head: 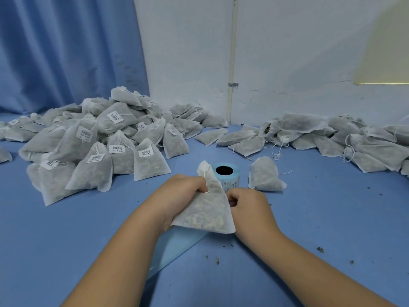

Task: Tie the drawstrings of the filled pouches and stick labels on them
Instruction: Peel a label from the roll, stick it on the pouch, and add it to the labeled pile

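A filled white fabric pouch (pixel 208 209) is held up in front of me, its gathered neck pointing up. My left hand (pixel 181 193) grips the pouch's left side near the neck. My right hand (pixel 247 207) has its fingers curled at the pouch's right edge, beside the label roll; what they pinch is hidden. The roll of labels (pixel 225 173), pale blue with a black core, stands just behind the pouch. Another filled pouch (pixel 264 175) without a label lies to the right of the roll.
A big heap of labelled pouches (pixel 99 140) fills the left of the blue table (pixel 66 229). Unlabelled pouches with loose drawstrings (pixel 332 138) are piled at the back right. A strip of blue backing paper (pixel 174 251) trails under my left forearm. Herb crumbs dot the table.
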